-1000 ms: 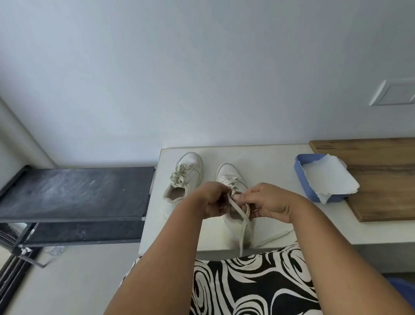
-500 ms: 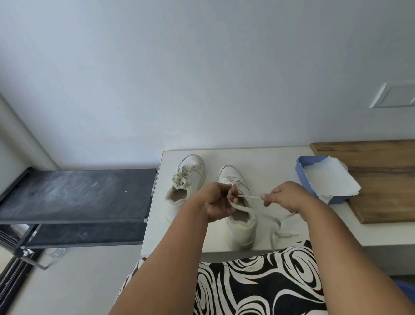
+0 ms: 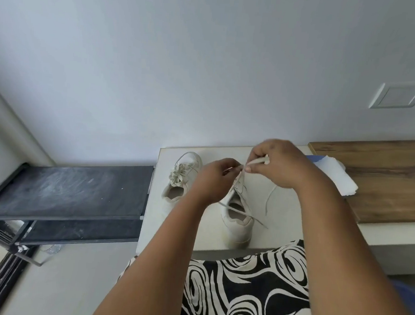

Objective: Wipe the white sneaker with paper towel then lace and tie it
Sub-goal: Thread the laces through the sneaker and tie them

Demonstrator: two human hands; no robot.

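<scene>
Fabric (image 3: 245,297) with black and cream swirls fills the bottom of my view, cut off by the frame edge, and both forearms rise out of it toward the counter (image 3: 284,213). A blue patch low on the right is too cropped for me to name.

Next comes the sneaker (image 3: 237,224), heel toward me near the counter's front edge, its opening facing up. My hands hide its toe and most of the tongue, so I cannot tell how many eyelets are threaded. One loose lace (image 3: 247,211) strand crosses the opening and trails off to the right; another thin strand curves down on the counter beside it.

Above the tongue, my left hand (image 3: 211,180) has its fingers curled, pinching lace at the fingertips. My right hand (image 3: 279,164) is just beside it, thumb and fingers curled around a flat length of lace that shows pale between them. Where the two grips meet is blurred, and I cannot make out a knot or loop there.

Left of the hands, a second sneaker (image 3: 182,180) sits with its laces bunched in a bow. Behind my right wrist, a paper towel (image 3: 341,179) lies partly hidden on something blue, against a wooden board (image 3: 385,183). A dark shelf (image 3: 69,191) stands off the counter's left end.
</scene>
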